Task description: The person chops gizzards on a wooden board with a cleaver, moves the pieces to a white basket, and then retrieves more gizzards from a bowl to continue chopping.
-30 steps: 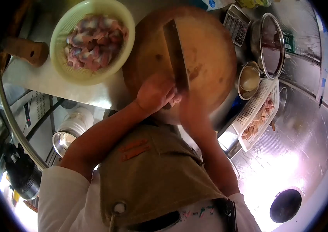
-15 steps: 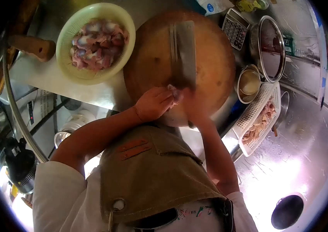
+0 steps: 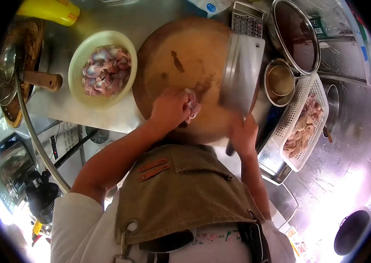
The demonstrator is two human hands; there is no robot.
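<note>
My left hand is closed around a pinkish, silvery-skinned gizzard near the front of the round wooden chopping board. Part of the gizzard pokes out between thumb and fingers. In my right hand is the handle of a broad cleaver, its blade pointing away from me over the board's right side, apart from the meat. Wet dark marks show on the wood between the hands. Left of the board, a pale green plastic colander holds a heap of gizzards.
Right of the board stand a metal pot of reddish liquid, small nested bowls, and a white basket of cut meat. A calculator lies behind. At left are a wooden handle and yellow bottle.
My right hand and the cleaver have moved right, away from the left hand and the gizzard. The view has shifted, bringing the yellow bottle in. My left hand keeps its hold.
</note>
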